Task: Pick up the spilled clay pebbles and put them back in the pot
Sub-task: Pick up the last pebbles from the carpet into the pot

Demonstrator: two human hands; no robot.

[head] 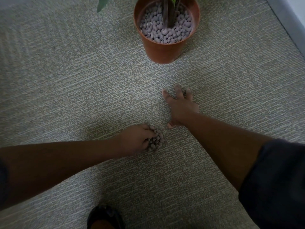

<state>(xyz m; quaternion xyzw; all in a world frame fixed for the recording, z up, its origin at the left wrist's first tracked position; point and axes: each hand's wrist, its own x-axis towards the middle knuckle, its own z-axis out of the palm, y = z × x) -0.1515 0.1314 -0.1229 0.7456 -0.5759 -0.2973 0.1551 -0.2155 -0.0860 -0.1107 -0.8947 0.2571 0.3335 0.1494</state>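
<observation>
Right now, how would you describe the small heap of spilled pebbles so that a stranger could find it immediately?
Start from the terracotta pot at the top of the grey carpet and come down towards the person. The heap of pebbles lies on the carpet against the left hand's fingers. Unlike the pebbles in the pot, these lie outside it, in a tight dark cluster.

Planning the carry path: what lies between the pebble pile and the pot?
In the head view, only bare carpet between the pile and pot; the right hand sits just beside that line.
</observation>
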